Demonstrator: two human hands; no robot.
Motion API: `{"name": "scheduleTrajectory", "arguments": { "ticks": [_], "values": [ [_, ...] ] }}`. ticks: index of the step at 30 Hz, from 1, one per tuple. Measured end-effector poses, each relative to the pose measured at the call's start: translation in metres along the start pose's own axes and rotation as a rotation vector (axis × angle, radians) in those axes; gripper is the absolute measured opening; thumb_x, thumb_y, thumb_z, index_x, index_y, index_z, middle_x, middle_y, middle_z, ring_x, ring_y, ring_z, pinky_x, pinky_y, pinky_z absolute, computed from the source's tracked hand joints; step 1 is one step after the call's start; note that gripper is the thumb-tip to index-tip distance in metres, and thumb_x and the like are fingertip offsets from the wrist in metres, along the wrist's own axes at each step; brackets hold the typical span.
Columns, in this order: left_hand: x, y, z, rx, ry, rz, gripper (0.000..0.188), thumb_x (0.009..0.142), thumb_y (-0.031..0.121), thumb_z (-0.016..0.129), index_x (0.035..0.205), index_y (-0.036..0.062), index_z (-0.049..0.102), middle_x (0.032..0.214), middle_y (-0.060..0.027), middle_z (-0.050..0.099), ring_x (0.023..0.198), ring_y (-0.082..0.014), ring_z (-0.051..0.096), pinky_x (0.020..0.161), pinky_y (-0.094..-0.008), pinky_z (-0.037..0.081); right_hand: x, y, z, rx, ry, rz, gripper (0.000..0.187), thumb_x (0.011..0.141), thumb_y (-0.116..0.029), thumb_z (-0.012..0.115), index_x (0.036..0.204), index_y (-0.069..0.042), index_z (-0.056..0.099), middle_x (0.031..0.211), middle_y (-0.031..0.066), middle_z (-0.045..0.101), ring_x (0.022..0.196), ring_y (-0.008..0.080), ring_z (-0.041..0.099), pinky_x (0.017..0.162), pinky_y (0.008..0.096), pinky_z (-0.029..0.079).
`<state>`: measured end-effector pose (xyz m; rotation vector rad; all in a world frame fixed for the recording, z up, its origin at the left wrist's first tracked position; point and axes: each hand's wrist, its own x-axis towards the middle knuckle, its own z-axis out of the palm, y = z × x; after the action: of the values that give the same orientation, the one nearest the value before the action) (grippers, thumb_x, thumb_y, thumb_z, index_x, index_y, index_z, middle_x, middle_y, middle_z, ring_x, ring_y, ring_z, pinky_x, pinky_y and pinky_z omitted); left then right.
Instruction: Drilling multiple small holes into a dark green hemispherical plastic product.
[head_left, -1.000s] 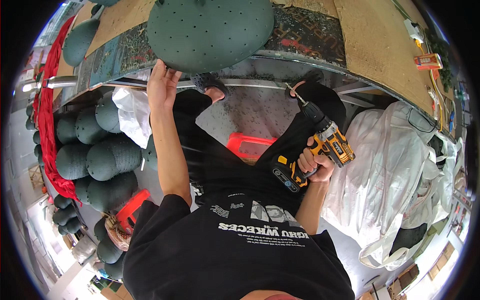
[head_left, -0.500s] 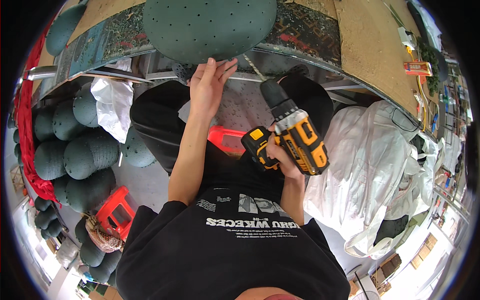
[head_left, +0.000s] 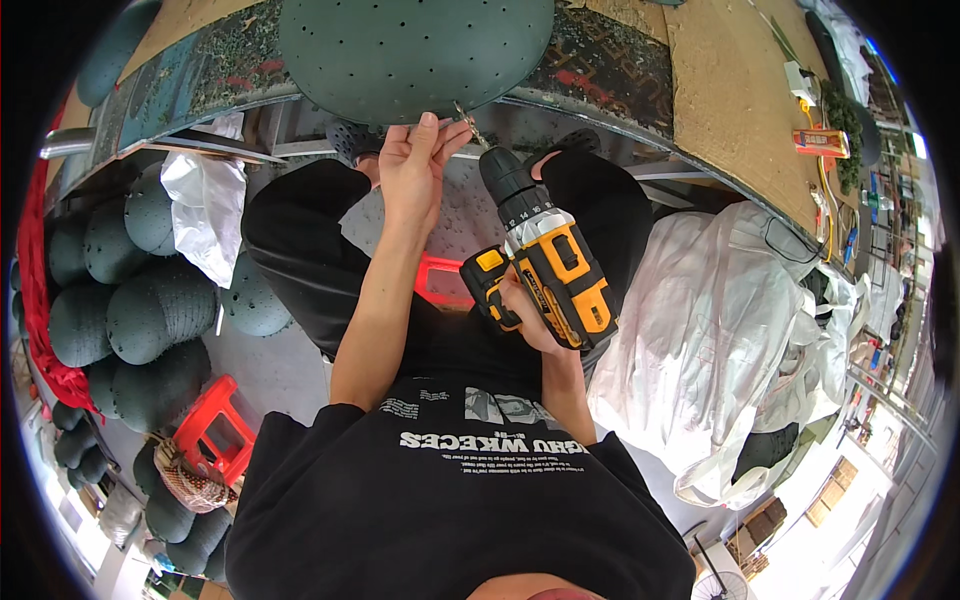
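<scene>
A dark green dome (head_left: 415,55) dotted with small holes sits on the near edge of the workbench, its top cut off by the frame. At its near rim is my left hand (head_left: 412,175), thumb up against the edge and fingers bent close beside it. My right hand (head_left: 522,305) is wrapped round the grip of a yellow and black cordless drill (head_left: 560,265). The long drill bit (head_left: 472,125) points up and left, its tip at the dome's rim just by my left fingertips. Whether the tip has entered the dome cannot be made out.
Green shavings litter the cardboard-covered workbench (head_left: 715,100). Stacks of similar green domes (head_left: 165,310) stand at the left, with a red plastic stool (head_left: 215,430) near them. Large white sacks (head_left: 690,330) fill the right side. A small red and yellow box (head_left: 820,143) lies at the bench's right.
The drill has moved left in my right hand, bringing its bit from beside the dome to the rim near my left fingers. Those fingers are drawn in a little closer together.
</scene>
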<state>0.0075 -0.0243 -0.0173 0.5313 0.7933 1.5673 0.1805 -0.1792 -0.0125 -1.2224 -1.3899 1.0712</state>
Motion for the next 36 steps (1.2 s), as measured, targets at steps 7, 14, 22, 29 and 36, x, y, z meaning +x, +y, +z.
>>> {"name": "scheduleTrajectory", "arguments": {
  "ticks": [7,14,22,29,36],
  "values": [
    [0.001,-0.006,0.003,0.008,0.011,0.064,0.023,0.1,0.015,0.054,0.117,0.0005,0.051,0.106,-0.0136,0.065,0.099,-0.0296,0.068,0.086,-0.0389,0.057,0.002,-0.009,0.006,0.096,0.049,0.026,0.027,0.081,0.0,0.074,0.107,0.001,0.067,0.096,0.0082,0.071,0.085,0.0157,0.069,0.076,0.0281,0.054],
    [0.009,-0.014,0.003,0.024,0.019,0.141,0.02,0.1,0.013,0.052,0.116,0.0007,0.048,0.107,-0.012,0.064,0.094,-0.0271,0.069,0.091,-0.0463,0.056,0.002,-0.016,0.016,0.109,0.082,0.129,0.024,0.084,0.003,0.058,0.109,0.002,0.061,0.072,0.0018,0.06,0.065,0.0095,0.056,0.065,0.0243,0.045],
    [0.0,-0.019,0.007,0.052,0.123,0.055,0.017,0.098,0.013,0.058,0.111,0.0037,0.054,0.095,-0.0037,0.066,0.079,-0.0107,0.063,0.073,-0.0249,0.052,0.028,-0.019,0.025,-0.384,0.082,-0.295,0.022,0.086,0.0,0.066,0.108,0.001,0.064,0.086,0.0042,0.067,0.075,0.0125,0.064,0.07,0.0279,0.051],
    [0.0,-0.019,0.01,0.058,0.186,0.145,0.015,0.096,0.011,0.061,0.109,0.0048,0.057,0.079,0.0034,0.059,0.062,-0.0041,0.042,0.057,-0.0208,0.036,0.046,-0.015,0.038,-0.208,0.11,-0.11,0.016,0.08,-0.006,0.071,0.096,-0.007,0.071,0.087,0.005,0.071,0.075,0.0236,0.069,0.066,0.0344,0.054],
    [0.001,-0.025,0.009,0.011,0.206,0.153,0.019,0.095,0.011,0.062,0.111,0.002,0.056,0.092,-0.0039,0.066,0.083,-0.0117,0.063,0.08,-0.0279,0.053,0.027,-0.027,0.036,-0.293,0.087,-0.098,0.018,0.08,-0.002,0.072,0.098,-0.003,0.07,0.093,0.0078,0.072,0.081,0.0229,0.07,0.07,0.0318,0.054]
  ]
}}
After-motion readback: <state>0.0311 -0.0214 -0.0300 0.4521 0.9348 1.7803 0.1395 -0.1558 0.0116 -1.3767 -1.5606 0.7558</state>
